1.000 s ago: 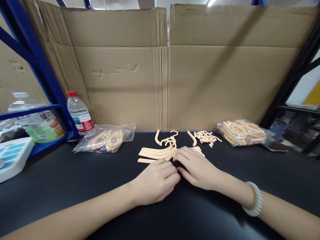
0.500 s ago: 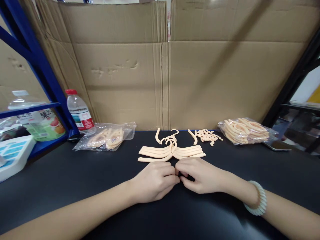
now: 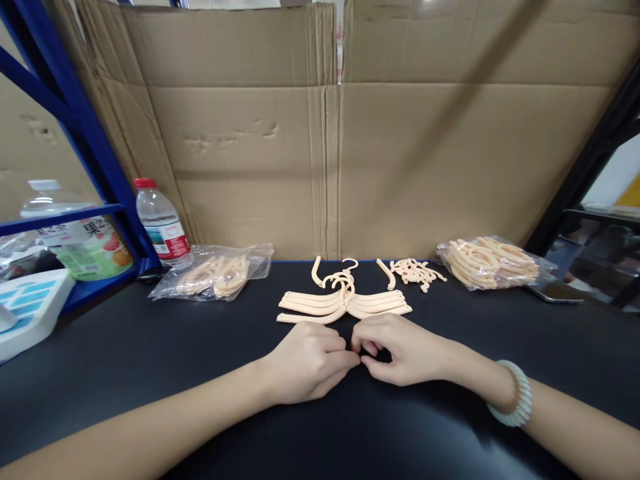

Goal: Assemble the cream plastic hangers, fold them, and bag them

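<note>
Beige hanger parts seem mid-assembly; the next move likely wants careful alignment. Left hand and right hand curl their fingers; whether clamped, I cannot tell.

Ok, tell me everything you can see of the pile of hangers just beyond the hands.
The cream pile of hangers looks like plastic. Curved arms spread left and right from the middle, where round hooks point away from the person. It lies flat on the black table; whether the left hand or right hand touches it is unclear.
</note>
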`<state>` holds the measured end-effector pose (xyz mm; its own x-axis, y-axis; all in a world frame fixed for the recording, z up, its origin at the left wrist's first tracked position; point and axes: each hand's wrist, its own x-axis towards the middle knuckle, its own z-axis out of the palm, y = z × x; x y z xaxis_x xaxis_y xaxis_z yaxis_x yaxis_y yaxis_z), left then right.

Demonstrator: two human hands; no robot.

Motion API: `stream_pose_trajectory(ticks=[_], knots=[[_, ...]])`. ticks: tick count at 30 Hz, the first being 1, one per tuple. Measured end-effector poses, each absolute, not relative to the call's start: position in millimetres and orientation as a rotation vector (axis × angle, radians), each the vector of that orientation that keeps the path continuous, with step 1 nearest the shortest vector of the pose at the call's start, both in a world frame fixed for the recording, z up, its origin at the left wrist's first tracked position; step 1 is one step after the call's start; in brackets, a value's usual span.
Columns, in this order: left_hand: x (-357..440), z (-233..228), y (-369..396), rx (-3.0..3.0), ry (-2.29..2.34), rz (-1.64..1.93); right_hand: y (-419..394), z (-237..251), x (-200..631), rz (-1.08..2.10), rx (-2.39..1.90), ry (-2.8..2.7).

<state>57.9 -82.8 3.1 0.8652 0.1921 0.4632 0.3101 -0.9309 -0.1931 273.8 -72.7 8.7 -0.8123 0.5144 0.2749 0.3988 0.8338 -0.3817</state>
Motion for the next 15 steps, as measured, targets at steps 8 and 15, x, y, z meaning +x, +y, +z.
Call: stream_pose_trajectory(ticks=[8,15], knots=[[57.2,1.1,-81.2,-2.81,-0.45,-0.725,-72.3,7.1,273.5,0.482,-0.711,-2.619],[57.4,-0.3,-81.0,-2.803,-0.418,-0.757,-72.3,6.6,272.0,0.498,-0.669,-2.596]])
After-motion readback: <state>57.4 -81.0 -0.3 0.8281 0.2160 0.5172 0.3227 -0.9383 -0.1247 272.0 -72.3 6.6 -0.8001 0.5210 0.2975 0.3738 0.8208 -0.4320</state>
